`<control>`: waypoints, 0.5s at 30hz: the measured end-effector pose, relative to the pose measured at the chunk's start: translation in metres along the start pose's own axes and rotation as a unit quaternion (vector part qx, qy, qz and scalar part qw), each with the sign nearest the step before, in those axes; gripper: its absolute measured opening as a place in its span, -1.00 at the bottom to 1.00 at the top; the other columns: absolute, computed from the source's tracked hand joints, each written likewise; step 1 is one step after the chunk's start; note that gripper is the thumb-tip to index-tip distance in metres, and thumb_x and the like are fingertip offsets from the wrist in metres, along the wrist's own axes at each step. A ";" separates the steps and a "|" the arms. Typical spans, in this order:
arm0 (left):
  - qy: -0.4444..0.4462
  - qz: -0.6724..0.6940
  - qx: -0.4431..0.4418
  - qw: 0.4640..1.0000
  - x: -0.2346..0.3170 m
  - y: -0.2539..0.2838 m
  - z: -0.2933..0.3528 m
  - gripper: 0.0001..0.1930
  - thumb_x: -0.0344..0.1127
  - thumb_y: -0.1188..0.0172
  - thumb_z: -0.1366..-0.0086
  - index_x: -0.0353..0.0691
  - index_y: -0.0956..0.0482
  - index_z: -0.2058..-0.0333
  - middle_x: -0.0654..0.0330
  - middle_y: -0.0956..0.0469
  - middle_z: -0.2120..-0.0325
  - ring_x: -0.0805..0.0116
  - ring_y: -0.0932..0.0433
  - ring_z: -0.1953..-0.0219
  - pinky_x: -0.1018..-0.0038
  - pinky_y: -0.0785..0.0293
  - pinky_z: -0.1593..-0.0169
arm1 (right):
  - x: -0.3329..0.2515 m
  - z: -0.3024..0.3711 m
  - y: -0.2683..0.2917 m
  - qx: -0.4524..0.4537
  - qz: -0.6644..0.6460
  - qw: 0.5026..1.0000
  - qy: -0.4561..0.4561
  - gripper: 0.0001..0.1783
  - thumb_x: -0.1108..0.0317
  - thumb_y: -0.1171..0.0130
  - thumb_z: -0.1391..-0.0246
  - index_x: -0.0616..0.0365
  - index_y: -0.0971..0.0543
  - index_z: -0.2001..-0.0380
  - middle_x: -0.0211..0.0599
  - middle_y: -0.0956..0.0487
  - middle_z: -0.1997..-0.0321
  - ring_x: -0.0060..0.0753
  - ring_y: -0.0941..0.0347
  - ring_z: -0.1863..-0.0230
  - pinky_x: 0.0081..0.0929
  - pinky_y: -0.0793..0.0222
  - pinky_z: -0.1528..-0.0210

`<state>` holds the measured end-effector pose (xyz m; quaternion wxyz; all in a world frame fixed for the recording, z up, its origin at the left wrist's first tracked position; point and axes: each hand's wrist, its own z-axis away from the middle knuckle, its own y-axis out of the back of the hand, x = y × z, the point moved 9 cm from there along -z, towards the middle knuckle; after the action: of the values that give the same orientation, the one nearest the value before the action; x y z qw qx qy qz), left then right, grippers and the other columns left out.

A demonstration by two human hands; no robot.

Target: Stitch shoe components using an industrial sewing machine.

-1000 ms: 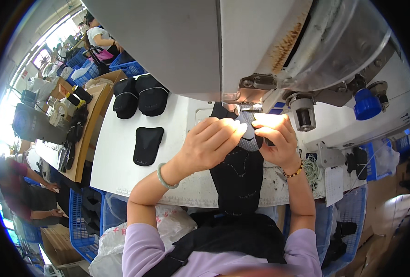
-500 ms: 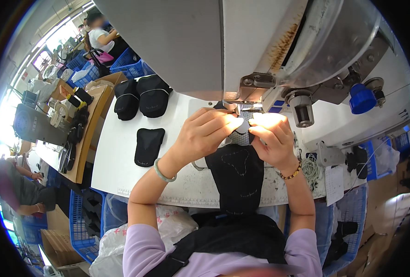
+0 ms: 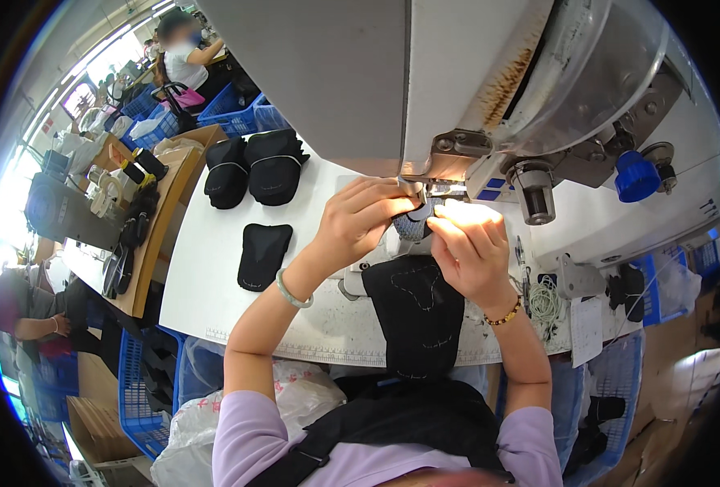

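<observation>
Grey patch (image 3: pixel 409 226) sits under the sewing machine (image 3: pixel 327 77) head; left hand (image 3: pixel 362 217) and right hand (image 3: pixel 472 247) each pinch an edge. Likely light, soft, floppy; best held by its rims. Needle point hidden, right fingertips washed out by glare, patch's far end unclear.

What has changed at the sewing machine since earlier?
The left hand moved forward; the right hand shifted slightly left, as did the gray patterned fabric. Both hands stay at it. The banded black bundles and single black pad stayed put.
</observation>
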<state>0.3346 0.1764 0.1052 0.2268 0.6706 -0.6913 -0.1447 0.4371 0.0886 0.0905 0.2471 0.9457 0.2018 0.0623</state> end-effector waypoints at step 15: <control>0.093 -0.005 0.037 0.995 -0.030 0.004 0.011 -0.72 -0.66 -0.21 0.11 -0.25 -0.61 0.35 0.19 -0.59 0.29 0.21 -0.56 0.27 0.41 -0.51 0.24 | 0.005 -0.008 -0.010 0.036 0.013 0.999 -0.001 -0.63 0.45 -0.32 0.14 0.01 -0.58 0.16 -0.46 -0.53 0.16 -0.49 -0.44 0.28 -0.52 -0.35 0.22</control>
<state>0.3260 0.2049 0.0944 0.2643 0.6924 -0.6690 -0.0572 0.4367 0.1016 0.0925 0.2122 0.9567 0.1910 0.0570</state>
